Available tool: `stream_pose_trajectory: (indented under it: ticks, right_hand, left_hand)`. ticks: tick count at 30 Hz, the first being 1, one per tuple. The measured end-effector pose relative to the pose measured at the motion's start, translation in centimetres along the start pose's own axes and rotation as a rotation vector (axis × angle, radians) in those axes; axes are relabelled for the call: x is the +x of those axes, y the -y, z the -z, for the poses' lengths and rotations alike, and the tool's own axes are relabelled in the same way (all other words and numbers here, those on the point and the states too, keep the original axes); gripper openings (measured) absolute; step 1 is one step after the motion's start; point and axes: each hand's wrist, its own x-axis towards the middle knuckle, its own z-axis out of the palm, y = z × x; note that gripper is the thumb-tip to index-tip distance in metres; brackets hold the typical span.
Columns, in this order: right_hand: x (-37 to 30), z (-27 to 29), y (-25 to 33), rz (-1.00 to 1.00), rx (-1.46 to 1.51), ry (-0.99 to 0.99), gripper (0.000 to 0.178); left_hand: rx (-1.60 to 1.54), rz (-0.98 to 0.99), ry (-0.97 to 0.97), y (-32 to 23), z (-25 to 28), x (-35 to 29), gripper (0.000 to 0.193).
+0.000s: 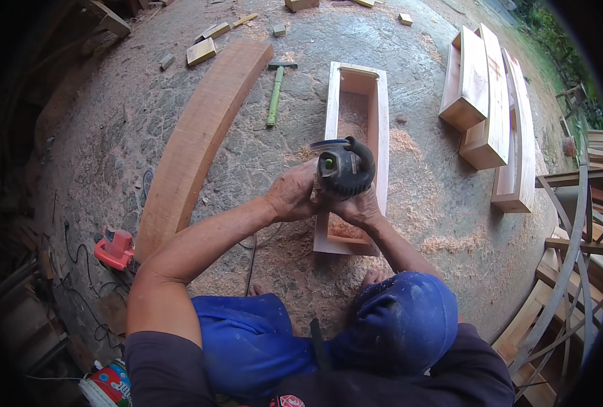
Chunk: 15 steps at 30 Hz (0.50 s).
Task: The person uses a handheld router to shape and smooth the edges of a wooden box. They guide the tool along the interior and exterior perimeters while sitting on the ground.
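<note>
A black handheld router (345, 175) with a thick looped cable on top is held between both my hands, over a long open wooden box (382, 122). My left hand (293, 195) closes round the router's left side. Against its lower right side, my right hand (358, 207) grips it from beneath. Most of my fingertips are hidden by the tool, as is its cutting end. The box is a pale rectangular frame lying lengthwise away from me, with shavings inside and a rounded recess along its far inner edge.
Left of the box lie a thick reddish plank (200, 129) and a green-handled hammer (275, 95). A red power tool (115, 249) sits at far left among cords. Several similar boxes (474, 74) stand at right. Wood offcuts (201, 51) and shavings litter the rough floor.
</note>
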Motion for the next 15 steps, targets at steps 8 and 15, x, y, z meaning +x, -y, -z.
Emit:
stream_pose_trajectory:
  ticks: [8,15]
  right_hand:
    - [1.4,0.7,-4.0,-0.166,-0.019,0.099,0.094]
    - [3.2,1.2,-6.0,-0.213,-0.029,0.157,0.081]
  left_hand:
    - [0.115,0.041,-0.022,1.1,1.0,2.0,0.060]
    - [0.150,-0.040,-0.085,2.7,1.4,3.8,0.060]
